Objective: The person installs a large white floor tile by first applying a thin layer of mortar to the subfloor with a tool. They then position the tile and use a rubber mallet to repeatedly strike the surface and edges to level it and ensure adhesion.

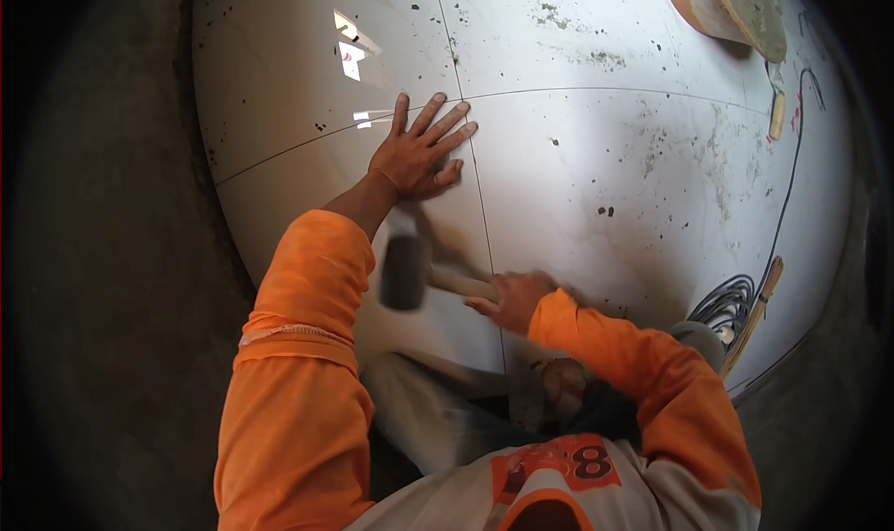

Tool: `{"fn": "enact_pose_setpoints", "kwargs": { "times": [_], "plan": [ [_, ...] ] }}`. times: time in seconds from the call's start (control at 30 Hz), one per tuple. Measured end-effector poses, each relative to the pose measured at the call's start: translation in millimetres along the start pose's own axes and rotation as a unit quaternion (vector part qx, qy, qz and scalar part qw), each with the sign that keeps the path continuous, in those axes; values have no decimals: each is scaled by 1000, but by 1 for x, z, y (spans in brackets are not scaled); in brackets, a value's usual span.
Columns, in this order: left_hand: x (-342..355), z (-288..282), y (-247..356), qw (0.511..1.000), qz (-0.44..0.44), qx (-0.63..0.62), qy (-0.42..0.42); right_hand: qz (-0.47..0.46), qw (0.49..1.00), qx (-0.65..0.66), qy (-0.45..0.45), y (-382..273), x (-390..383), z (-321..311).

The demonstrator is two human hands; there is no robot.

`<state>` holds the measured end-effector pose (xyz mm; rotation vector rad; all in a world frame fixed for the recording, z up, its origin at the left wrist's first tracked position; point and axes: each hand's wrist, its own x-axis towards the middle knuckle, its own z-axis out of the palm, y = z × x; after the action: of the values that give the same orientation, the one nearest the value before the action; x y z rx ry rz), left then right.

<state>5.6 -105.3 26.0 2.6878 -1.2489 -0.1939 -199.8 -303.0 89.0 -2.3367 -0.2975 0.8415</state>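
My left hand (pixel 421 154) lies flat with fingers spread on the glossy white floor tiles (pixel 577 214), close to where the joint lines cross. In my right hand (pixel 518 298) is the wooden handle of a mallet (pixel 405 272). Its dark head, blurred by motion, is over the tile nearest me, just below my left wrist. Whether the head touches the tile I cannot tell. Thin dark joints run between the tiles, and specks of dirt or mortar dot their surface.
A round bucket-like container (pixel 717 9) lies tipped at the far right, with a wooden-handled tool (pixel 777 114) below it. A coil of grey cable (pixel 724 306) sits beside a bundle of thin sticks (pixel 756 312) at the right. Rough dark floor (pixel 121 251) borders the tiles on the left.
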Motion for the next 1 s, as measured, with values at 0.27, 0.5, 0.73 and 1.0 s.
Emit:
{"fn": "enact_pose_setpoints", "kwargs": {
  "times": [0.27, 0.5, 0.73, 1.0],
  "plan": [
    [-5, 2, 14, 1000, -7, -14, -27, -233, 959, -23, -157, 17, -10, -17],
    [-14, 6, 3, 1000, -9, 4, -9, -17, 981, 3, -191, -18, -17, -40],
    [-17, 13, 5, 999, 27, 4, 42, 31, 983, -119, -136, 43, -21, -90],
    [-36, 22, 50, 999, 5, -11, 49, 309, 919, 43, 242, 209, -63, -123]
  ]
}}
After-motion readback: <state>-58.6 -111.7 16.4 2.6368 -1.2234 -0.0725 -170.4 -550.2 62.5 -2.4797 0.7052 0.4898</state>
